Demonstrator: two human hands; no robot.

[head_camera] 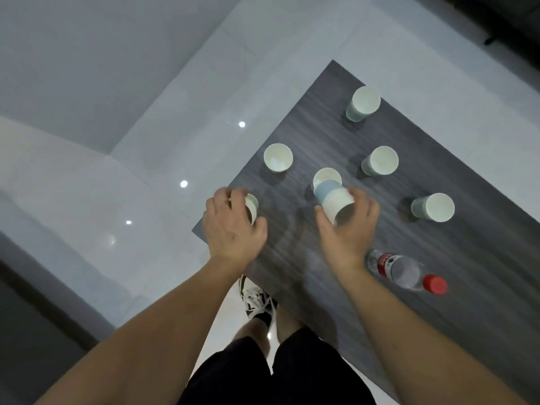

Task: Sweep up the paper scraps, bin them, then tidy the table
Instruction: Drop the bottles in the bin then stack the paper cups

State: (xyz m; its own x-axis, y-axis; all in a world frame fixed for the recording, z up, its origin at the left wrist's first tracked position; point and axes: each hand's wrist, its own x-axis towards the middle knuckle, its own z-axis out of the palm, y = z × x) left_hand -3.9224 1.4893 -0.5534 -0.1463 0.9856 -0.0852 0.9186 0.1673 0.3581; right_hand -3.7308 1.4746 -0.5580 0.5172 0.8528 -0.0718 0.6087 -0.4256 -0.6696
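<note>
Both hands curl round paper cups — left hand [233, 226] grips a cup [252, 207] at the table's [467, 287] near-left corner, right hand [349, 229] holds a tilted cup [336, 204] against an upright one [326, 176]. Four more cups stand apart beyond — a water bottle [406, 271] stands just right of the right wrist.

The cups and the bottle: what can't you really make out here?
- Head view: cup in left hand, mostly hidden by fingers.
- Cup in right hand: its tilted body hides the join with the cup behind.
- Bottle label: too blurred to read.
</note>
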